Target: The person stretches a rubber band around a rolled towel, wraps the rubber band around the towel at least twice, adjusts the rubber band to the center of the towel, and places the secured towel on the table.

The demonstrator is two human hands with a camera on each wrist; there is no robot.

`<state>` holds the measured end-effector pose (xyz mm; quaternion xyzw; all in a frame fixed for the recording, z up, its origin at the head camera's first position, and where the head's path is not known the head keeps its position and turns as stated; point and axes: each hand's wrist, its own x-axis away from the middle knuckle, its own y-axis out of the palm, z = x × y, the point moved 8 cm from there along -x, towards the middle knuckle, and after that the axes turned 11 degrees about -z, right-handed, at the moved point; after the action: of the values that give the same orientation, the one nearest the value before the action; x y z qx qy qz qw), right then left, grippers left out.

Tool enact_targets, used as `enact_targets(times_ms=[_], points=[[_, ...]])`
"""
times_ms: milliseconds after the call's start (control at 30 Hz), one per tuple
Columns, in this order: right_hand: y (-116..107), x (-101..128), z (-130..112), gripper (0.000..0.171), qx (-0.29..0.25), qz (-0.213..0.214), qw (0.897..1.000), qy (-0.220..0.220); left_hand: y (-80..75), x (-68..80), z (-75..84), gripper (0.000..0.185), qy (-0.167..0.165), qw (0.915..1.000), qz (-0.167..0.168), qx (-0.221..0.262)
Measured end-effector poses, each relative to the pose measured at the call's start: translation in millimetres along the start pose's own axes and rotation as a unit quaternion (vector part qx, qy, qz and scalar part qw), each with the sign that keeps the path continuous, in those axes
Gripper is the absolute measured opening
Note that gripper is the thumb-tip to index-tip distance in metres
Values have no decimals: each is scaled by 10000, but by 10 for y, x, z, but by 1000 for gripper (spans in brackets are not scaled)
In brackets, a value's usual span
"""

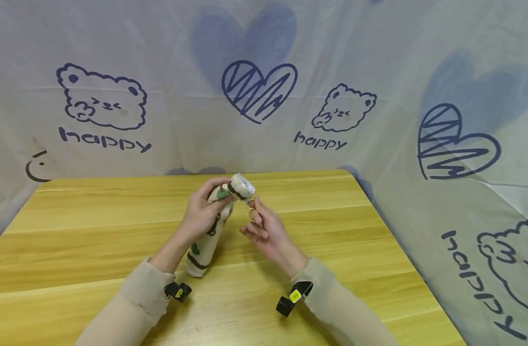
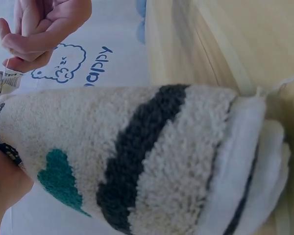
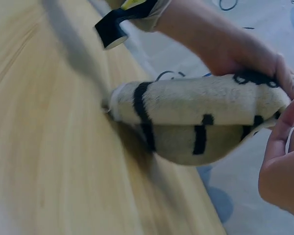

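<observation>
A rolled cream terry towel (image 1: 206, 247) with dark stripes and green patches slants over the table, its upper end bent to the right. My left hand (image 1: 205, 209) grips it near that bend, thumb in front. Close by the upper end is my right hand (image 1: 265, 230), thumb and index finger pinching a thin pale string at the towel's edge. The left wrist view shows the roll's layered lower end (image 2: 255, 166) large, with a loose thread (image 2: 289, 81) there. Beyond it, the right hand (image 2: 41, 29) has the fine string running down from its fingers.
Beneath the hands lies a wood-grain table (image 1: 95, 226). A pale cloth (image 1: 173, 96) printed with bears, hearts and "happy" hangs behind it and along the right side. Each wrist wears a small black camera (image 1: 285, 305) on a strap.
</observation>
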<state>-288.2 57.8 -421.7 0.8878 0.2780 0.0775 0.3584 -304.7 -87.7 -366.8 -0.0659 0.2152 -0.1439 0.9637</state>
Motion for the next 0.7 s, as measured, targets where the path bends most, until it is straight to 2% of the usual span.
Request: enact_targets(times_ms=[100,200,333,433,500,700], points=[[25,-8,-22,27,162,-100,9998,-26,4,0,2,37,8,10000,17,46],[48,-1,-89,28,652,-169,9972,-340,5,-6,-9,36,-83,9999,135,-57],[91,29,-149,28,1618,-211,9837,-757,13,0,-39,34,-330,9982,402,-294],[137,33,-137,28,2151,-328,9724,-837,11,14,-60,33,-455,9965,625,-305],[143,27,-121,29,2282,-358,9695,-821,17,17,-66,33,-461,9961,701,-272],[78,-8,-98,50,2128,-375,9748,-546,40,18,-84,34,-482,9957,769,-183]])
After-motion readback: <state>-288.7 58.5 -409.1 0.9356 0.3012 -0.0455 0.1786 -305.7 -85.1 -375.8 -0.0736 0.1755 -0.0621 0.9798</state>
